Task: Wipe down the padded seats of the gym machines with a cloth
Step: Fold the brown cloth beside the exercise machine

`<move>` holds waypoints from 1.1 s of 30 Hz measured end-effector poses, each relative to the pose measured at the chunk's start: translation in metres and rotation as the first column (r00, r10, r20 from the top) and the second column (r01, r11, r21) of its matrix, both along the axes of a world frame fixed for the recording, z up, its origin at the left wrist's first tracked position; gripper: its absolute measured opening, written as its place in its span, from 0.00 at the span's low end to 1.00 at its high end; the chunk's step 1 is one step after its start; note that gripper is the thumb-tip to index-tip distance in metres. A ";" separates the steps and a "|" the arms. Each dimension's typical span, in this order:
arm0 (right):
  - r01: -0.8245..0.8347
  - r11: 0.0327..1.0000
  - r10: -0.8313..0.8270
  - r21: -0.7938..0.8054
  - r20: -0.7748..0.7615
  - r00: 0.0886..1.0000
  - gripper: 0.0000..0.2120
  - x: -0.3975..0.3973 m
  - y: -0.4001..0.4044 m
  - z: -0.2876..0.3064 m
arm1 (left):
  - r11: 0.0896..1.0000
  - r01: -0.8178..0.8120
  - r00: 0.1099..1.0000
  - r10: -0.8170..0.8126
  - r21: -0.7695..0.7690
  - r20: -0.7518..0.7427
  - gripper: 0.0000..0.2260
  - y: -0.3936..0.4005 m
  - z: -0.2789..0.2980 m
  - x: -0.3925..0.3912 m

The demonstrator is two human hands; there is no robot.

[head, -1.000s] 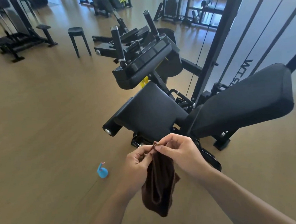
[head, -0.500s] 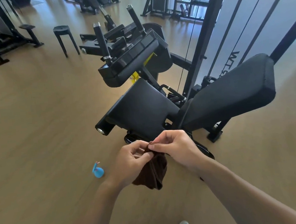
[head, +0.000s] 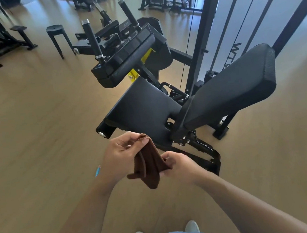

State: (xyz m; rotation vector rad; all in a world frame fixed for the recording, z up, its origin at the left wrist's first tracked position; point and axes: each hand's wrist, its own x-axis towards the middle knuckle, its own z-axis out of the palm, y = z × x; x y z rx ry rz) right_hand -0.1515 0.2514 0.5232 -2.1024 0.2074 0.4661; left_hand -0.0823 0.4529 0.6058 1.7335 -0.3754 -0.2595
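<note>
Fingers of the left hand (head: pixel 121 153) and right hand (head: pixel 178 163) are pinched on a brown cloth (head: pixel 149 163) at lower centre, just short of the black padded seat (head: pixel 142 108). Loosely pinched, it could be dropped.

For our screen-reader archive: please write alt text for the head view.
Two bare hands, left hand and right hand, hold a brown cloth just short of a gym machine's black padded seat; backrest to the right.

Cloth (head: pixel 150 165) dark brown; seat pad (head: pixel 144 107) black; floor (head: pixel 37 127) tan wood-grain; yellow bracket (head: pixel 132 75) beyond hands.
</note>
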 end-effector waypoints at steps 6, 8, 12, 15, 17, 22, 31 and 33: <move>-0.146 0.973 0.122 -0.176 -0.138 0.983 0.19 -0.009 -0.003 -0.018 | 0.983 -0.184 0.981 0.183 0.007 0.057 0.04 0.017 0.006 0.004; -0.139 0.948 0.113 -0.287 -0.104 0.988 0.17 -0.010 -0.004 -0.021 | 0.969 -0.243 0.966 0.240 0.031 0.095 0.05 0.023 0.004 0.005; -0.011 0.878 0.002 -0.478 -0.019 1.000 0.09 -0.001 -0.017 -0.025 | 0.929 -0.338 0.939 0.321 0.152 0.126 0.08 0.036 -0.014 0.009; 0.052 0.847 0.009 -0.530 0.111 0.994 0.06 0.003 -0.028 -0.023 | 0.889 -0.410 0.912 0.393 0.205 0.120 0.05 0.047 -0.024 0.010; 0.049 0.781 0.111 -0.622 0.216 0.970 0.06 0.003 -0.032 -0.019 | 0.874 -0.445 0.895 0.436 0.193 0.091 0.02 0.053 -0.028 0.009; 0.237 0.955 -0.213 -0.181 0.141 0.967 0.07 0.013 -0.044 -0.005 | 0.858 -0.501 0.851 0.513 0.114 -0.113 0.04 0.071 -0.041 0.010; 0.578 0.665 -0.673 0.473 0.045 0.738 0.06 0.018 -0.036 0.014 | 0.883 -0.470 0.821 0.429 -0.018 -0.376 0.06 0.083 -0.054 -0.008; 0.598 0.686 -0.688 0.414 0.104 0.718 0.05 0.021 -0.038 0.015 | 0.886 -0.464 0.821 0.423 -0.017 -0.384 0.07 0.085 -0.056 -0.008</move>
